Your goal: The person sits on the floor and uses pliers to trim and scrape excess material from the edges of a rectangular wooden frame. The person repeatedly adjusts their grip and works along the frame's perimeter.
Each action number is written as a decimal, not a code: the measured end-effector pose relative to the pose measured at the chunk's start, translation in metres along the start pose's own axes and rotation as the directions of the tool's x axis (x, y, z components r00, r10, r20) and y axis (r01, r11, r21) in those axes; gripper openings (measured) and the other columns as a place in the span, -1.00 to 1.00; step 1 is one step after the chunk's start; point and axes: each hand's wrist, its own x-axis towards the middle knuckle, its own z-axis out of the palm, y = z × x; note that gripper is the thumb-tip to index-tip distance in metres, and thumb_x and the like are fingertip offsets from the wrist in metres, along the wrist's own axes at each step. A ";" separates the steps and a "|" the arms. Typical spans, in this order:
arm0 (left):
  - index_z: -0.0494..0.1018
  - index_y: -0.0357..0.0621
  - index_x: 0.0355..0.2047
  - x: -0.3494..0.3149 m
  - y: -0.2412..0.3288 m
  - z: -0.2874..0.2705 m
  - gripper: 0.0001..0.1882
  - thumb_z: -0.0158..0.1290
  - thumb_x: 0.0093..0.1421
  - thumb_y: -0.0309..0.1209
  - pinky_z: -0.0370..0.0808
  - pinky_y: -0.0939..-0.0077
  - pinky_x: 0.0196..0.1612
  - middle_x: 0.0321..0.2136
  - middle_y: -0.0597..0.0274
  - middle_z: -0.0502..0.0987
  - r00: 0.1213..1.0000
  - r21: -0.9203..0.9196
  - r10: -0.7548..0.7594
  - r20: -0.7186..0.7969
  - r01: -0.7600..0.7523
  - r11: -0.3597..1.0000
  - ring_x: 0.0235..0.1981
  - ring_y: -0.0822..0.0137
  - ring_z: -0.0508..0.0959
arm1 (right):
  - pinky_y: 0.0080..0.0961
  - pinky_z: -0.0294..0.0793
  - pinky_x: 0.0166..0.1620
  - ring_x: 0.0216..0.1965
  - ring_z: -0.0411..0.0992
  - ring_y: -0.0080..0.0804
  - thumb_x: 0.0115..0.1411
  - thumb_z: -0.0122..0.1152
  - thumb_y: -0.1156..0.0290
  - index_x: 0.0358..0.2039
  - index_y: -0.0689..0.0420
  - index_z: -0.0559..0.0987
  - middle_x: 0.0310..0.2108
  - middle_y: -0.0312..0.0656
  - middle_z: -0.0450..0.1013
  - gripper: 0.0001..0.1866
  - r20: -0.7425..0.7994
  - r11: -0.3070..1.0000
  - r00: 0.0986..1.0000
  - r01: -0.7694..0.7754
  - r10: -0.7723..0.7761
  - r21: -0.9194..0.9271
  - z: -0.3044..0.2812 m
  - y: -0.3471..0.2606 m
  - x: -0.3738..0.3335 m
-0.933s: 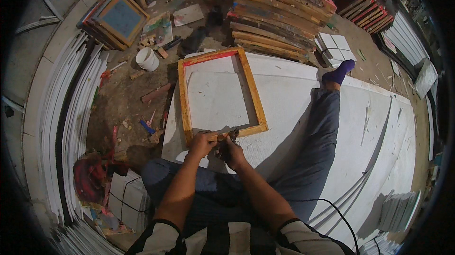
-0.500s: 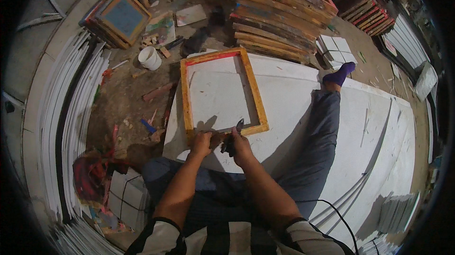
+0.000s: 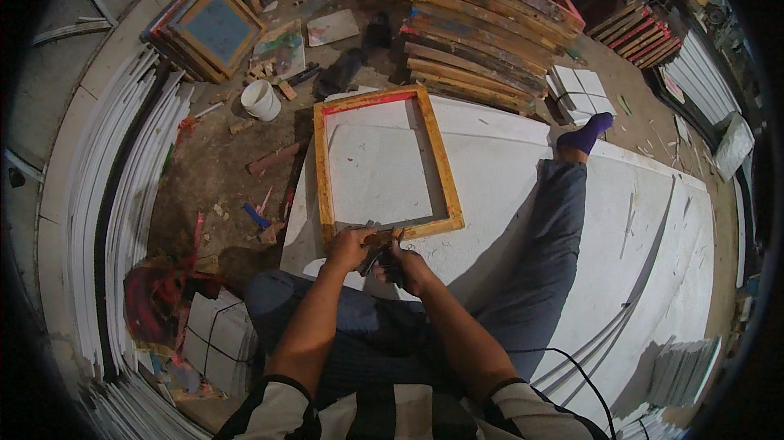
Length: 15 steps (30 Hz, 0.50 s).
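A yellow-brown wooden frame [image 3: 447,164], with red along its inner edge, lies on white sheets in front of me. My left hand [image 3: 349,250] is closed on its near rail, close to the near left corner. My right hand [image 3: 412,269] is closed around a dark hand tool [image 3: 382,261] that looks like pliers. The tool is against or just below the near rail, beside my left fingers; its jaws and their exact contact cannot be made out.
White sheets [image 3: 506,187] lie beneath the frame, and my outstretched leg [image 3: 549,227] rests on them at right. Stacked wooden frames [image 3: 482,40] stand at the back. A white bucket [image 3: 260,100] and scraps sit on the floor at left. A black cable [image 3: 584,366] curves at lower right.
My right hand has turned and moved slightly down with the dark tool, which now sits closer to my left hand. The wooden frame has hardly shifted.
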 end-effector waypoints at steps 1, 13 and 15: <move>0.63 0.21 0.03 0.000 0.003 -0.002 -0.54 0.25 0.08 -0.44 0.59 0.17 -0.09 -0.18 0.02 0.68 0.999 -0.032 -0.033 0.027 0.033 0.999 -0.16 0.01 0.67 | -0.29 0.54 -0.21 -0.26 0.54 -0.23 0.43 -0.10 -0.16 0.00 0.26 0.46 -0.21 -0.07 0.51 -0.37 -0.002 1.000 1.000 0.001 -0.001 0.028 -0.002 0.000 0.003; 0.63 0.16 0.03 0.002 -0.020 0.007 -0.49 0.20 0.04 -0.57 0.58 0.20 -0.06 -0.13 0.06 0.67 0.998 -0.098 0.066 0.002 -0.066 0.993 -0.12 0.02 0.67 | -0.19 0.50 -0.15 -0.24 0.51 -0.22 0.41 -0.11 -0.22 -0.03 0.09 0.52 -0.22 -0.12 0.54 -0.41 -0.192 0.959 0.981 0.033 0.022 0.282 0.023 0.010 0.022; 0.62 0.18 0.04 0.005 -0.017 0.006 -0.49 0.23 0.05 -0.53 0.59 0.21 -0.06 -0.13 0.06 0.67 0.996 -0.111 0.089 -0.001 -0.088 0.990 -0.12 0.02 0.67 | -0.21 0.51 -0.20 -0.23 0.51 -0.21 0.40 -0.10 -0.22 -0.01 0.08 0.52 -0.20 -0.11 0.54 -0.41 -0.140 0.951 0.990 0.069 -0.027 0.303 0.015 0.015 0.029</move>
